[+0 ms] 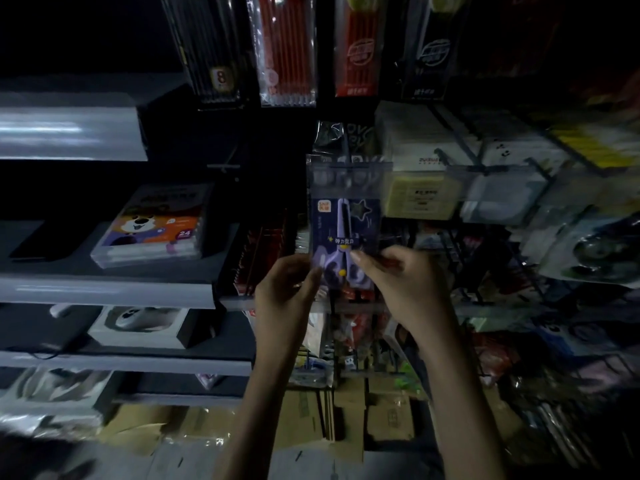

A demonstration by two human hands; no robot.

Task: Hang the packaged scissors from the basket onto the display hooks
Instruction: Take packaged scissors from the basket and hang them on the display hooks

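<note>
In the centre of the frame, my left hand (287,289) and right hand (391,275) pinch the lower corners of a clear plastic pack of purple-handled scissors (344,233), its top raised to a clear plastic label tab (349,167) on the rack; hanging seems under way, not finished.

I see one packaged scissors (344,233) standing upright. Its lower corners are pinched between the left hand (287,289) and the right hand (391,282), and the rest rises straight above both. The card is dark blue, with a star and an orange label near its top. The scissors inside are purple with yellow studs, blades up and handles down by the fingers. A clear plastic header tops the pack, well above the hands. It is too blurred for me to tell whether it hangs on anything.
</note>
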